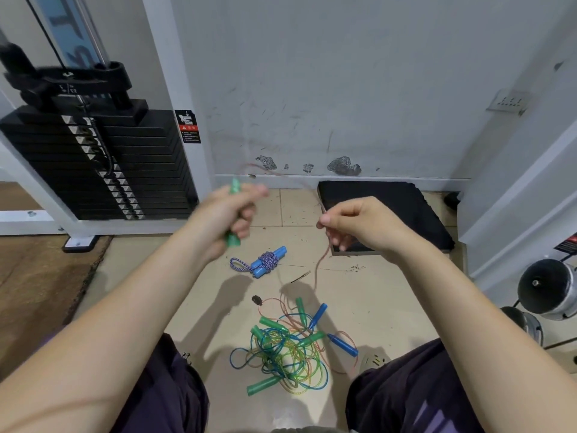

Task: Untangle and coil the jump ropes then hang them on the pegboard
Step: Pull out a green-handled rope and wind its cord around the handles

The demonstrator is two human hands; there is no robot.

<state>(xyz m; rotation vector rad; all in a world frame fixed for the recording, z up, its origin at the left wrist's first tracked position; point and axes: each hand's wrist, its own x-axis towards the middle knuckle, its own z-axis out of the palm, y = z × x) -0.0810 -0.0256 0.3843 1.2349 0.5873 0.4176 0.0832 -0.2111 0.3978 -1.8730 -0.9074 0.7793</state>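
L hand is motion-blurred; its grip is wrapped round a green handle, only the handle's top & bottom ends showing past the fist. R hand pinches a thin pinkish rope btwn thumb & curled fingers. Rope above the hands is a faint blur vs the wall, hard to trace. It drops from R hand to the tangled pile on the floor btwn the knees: green, blue, yellow, pink cords w/ green & blue handles mixed in. Just beyond lies a coiled purple rope w/ blue handles.
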